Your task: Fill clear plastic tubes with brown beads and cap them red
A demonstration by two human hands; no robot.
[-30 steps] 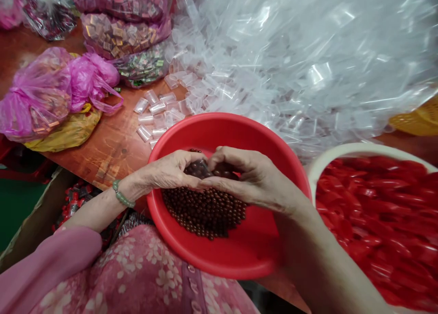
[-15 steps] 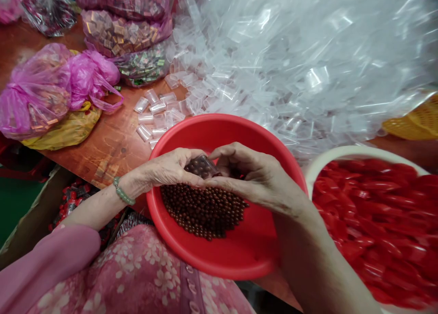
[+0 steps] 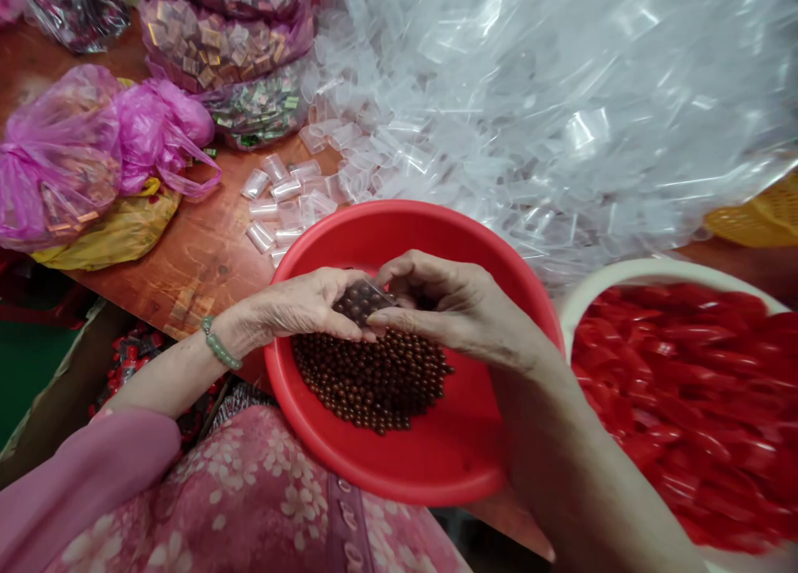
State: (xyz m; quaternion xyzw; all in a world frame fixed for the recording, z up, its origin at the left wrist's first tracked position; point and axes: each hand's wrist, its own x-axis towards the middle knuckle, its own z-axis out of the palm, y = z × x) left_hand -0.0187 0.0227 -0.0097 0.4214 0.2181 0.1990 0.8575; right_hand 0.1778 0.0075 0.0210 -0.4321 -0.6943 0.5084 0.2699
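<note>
Over a red basin (image 3: 461, 465), my left hand (image 3: 305, 307) grips a small clear plastic container (image 3: 363, 300) packed with dark brown balls. My right hand (image 3: 455, 303) is closed at the container's right end, its thumb pressed along the side and the other fingers curled behind. What lies inside those curled fingers, if anything, is hidden. Below both hands, a heap of shiny brown balls (image 3: 374, 390) covers the left part of the basin floor.
Clear plastic containers (image 3: 424, 132) are piled behind the basin, with several loose on the wooden table (image 3: 205, 249). A white tub (image 3: 598, 282) of red plastic pieces (image 3: 686, 407) stands right. Pink bags (image 3: 62, 157) lie left. A yellow basket (image 3: 757, 215) shows far right.
My right thumb has shifted onto the container's near side, and the right fingers sit slightly higher. My left hand keeps its hold. The whole view has shifted a little.
</note>
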